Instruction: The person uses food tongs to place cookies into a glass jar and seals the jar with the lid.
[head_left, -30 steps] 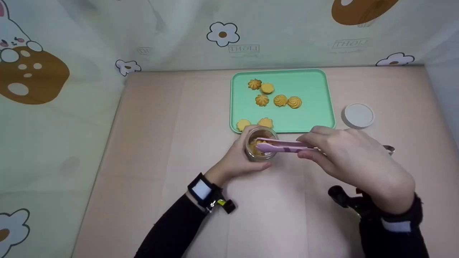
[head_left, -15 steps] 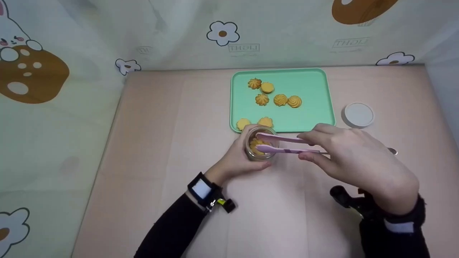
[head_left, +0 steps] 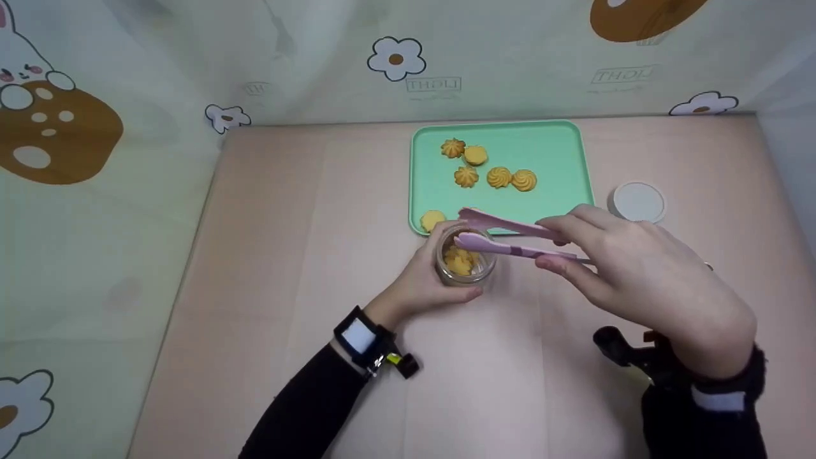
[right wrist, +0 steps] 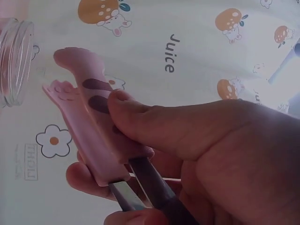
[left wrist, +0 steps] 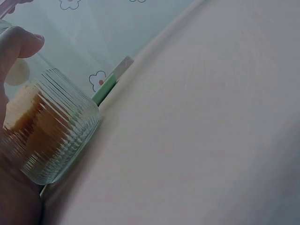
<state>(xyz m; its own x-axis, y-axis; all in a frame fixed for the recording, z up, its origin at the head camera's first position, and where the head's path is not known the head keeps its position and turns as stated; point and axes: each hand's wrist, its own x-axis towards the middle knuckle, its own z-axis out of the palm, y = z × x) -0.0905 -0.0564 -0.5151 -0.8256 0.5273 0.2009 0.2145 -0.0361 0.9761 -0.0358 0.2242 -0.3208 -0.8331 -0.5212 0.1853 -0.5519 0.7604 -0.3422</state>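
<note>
My left hand (head_left: 426, 274) grips a ribbed glass jar (left wrist: 63, 126) by its side, thumb toward the front. Several golden cookies (head_left: 460, 260) lie inside the open jar. With my right hand (head_left: 637, 268) I hold pink tongs (right wrist: 101, 110) between thumb and fingers. Their two tips stand apart with nothing between them, over the jar's mouth and the tray's near edge. Behind the jar, a green tray (head_left: 561, 153) bears several cookies, swirled ones (head_left: 498, 178) among them. One near the front edge is mostly hidden by the tongs.
A round white lid (head_left: 637, 202) lies right of the tray, just beyond my right hand. The pink-beige table (head_left: 287, 223) ends at a patterned curtain (head_left: 306, 64) at the back and left. A camera mount sits on each wrist.
The tongs have spread apart and risen out of the jar, leaving the cookies inside. My right hand has shifted slightly back and to the right. The left hand and jar stay put.
</note>
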